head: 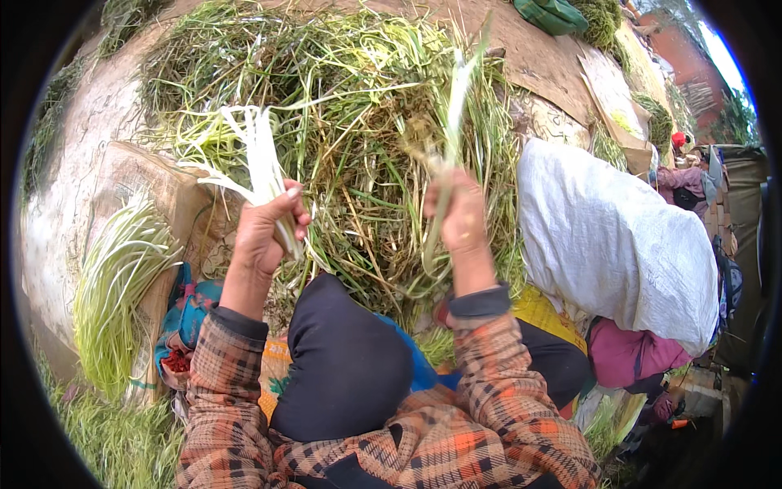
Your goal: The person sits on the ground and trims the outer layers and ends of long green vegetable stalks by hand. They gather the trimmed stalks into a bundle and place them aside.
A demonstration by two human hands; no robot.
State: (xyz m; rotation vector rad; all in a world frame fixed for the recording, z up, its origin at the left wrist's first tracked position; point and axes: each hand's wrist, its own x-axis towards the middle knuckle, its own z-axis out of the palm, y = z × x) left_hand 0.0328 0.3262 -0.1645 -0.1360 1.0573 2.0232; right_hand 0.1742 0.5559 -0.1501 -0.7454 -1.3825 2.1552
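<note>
My left hand [264,229] is closed around a small bunch of pale stalks [261,156], which look like blanched garlic chives, their white ends pointing up and away from me. To its right, my right hand [459,211] grips a blurred green-and-white stalk [456,104] with some brownish strands beside it. Both hands are raised over a wide heap of tangled green and brown leaves [360,177]. The two hands are apart. At the left lies a neat bundle of long pale-green stalks [122,293], on a woven sack [153,183].
A white woven sack [611,238] stands close on my right. A teal patterned cloth [195,312] lies by my left forearm. More greens [116,440] spread at the lower left. People [684,183] are at the far right. My bent knee [348,360] rises between my arms.
</note>
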